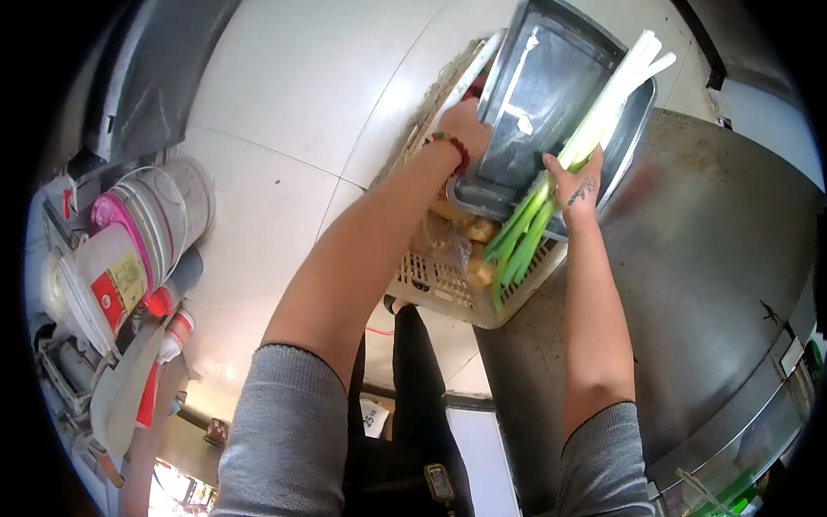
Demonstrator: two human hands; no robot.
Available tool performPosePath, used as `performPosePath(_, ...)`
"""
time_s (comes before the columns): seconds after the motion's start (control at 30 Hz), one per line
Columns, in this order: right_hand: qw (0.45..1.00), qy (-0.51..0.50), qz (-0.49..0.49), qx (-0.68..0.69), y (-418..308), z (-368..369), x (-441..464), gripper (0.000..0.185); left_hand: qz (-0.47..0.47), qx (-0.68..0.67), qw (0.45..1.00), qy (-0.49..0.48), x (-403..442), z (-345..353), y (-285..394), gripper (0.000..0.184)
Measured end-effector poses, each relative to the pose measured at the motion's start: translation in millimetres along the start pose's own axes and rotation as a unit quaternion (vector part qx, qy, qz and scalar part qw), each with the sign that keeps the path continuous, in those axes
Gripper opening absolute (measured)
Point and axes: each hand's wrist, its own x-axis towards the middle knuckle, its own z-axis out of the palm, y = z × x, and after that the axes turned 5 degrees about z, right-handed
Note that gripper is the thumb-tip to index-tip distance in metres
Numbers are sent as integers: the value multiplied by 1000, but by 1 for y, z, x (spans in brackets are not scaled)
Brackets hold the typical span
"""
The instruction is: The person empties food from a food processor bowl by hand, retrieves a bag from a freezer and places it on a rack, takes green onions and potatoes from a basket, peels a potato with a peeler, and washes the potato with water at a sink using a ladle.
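Note:
My right hand [575,185] is closed round a bunch of green onions [616,103], white ends away from me and green leaves hanging toward me. The bunch lies slantwise over a grey metal tray [551,86], which rests on a beige plastic crate [482,314]. At the tray's left rim is my left hand [465,131], wearing a beaded bracelet. Its fingers look curled, but their tips and whatever they grip are hidden. Round yellowish-brown vegetables, perhaps potatoes [481,269], and clear plastic show in the crate under the tray.
A broad metal surface [689,250] extends on the right, beside the crate. Several stacked plastic buckets [172,207] and other containers stand at the left. Pale floor tiles [284,112] lie between them and the crate. My dark-trousered legs [413,370] are below.

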Motion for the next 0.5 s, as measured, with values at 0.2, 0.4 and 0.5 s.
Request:
performPosePath(0.2, 992, 73, -24, -97, 28, 15, -10, 90, -49, -12, 998, -41, -2, -11, 6, 35)
performPosePath(0.4, 981, 190, -42, 26, 14, 17, -113, 83, -16, -94, 991, -95, -23, -22, 4, 60)
performPosePath(0.5, 981, 193, -3, -15, 51, 35, -151, 78, -32, -73, 991, -104, -37, -1, -24, 67)
